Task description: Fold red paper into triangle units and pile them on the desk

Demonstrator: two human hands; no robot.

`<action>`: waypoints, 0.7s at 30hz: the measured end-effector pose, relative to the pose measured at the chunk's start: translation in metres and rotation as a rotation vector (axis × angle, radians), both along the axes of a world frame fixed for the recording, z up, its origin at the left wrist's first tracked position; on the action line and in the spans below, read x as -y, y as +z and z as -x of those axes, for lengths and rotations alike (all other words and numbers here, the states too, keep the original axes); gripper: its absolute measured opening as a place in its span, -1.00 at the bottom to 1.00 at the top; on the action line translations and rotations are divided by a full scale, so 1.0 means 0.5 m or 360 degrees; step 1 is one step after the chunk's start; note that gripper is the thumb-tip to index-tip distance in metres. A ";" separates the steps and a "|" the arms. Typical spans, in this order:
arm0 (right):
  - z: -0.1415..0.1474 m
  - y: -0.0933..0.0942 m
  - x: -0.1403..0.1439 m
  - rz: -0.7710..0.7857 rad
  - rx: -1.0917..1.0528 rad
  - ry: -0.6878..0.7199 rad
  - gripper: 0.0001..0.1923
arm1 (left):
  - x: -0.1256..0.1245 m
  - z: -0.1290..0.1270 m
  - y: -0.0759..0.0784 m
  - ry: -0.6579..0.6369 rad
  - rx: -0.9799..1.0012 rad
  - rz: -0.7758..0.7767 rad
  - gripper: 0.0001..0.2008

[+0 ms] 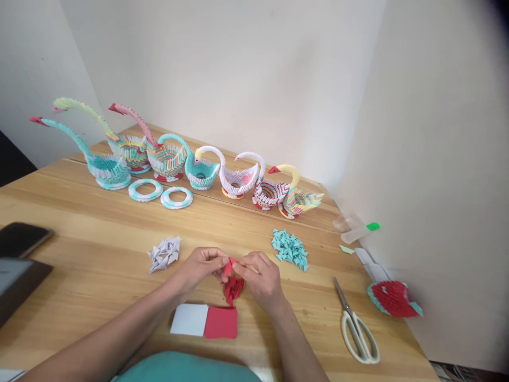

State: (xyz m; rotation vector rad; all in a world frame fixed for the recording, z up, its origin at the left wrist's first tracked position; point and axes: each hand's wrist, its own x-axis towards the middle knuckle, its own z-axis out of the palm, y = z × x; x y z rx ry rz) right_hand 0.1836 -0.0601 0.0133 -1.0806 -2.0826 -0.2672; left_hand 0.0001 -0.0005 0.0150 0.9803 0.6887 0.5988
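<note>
Red paper piece is pinched between left hand and right hand, both grips clenched on it, just above red folded units on table; hands equally near

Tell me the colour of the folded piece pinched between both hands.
Red; the folded piece sits between the left hand and right hand, clearest in the head view.
</note>
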 end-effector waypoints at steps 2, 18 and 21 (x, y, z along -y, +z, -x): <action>0.000 0.000 0.000 -0.0007 -0.0002 0.0002 -0.85 | 0.000 0.000 0.004 -0.0015 -0.0003 -0.0044 -0.59; 0.019 -0.006 -0.001 0.1545 -0.1578 -0.0140 -0.71 | 0.013 -0.010 -0.021 0.0173 -0.0288 -0.0600 -0.77; 0.025 -0.008 -0.003 0.1524 -0.1619 -0.0179 -0.73 | 0.014 -0.010 -0.020 0.0079 -0.0276 -0.0537 -0.76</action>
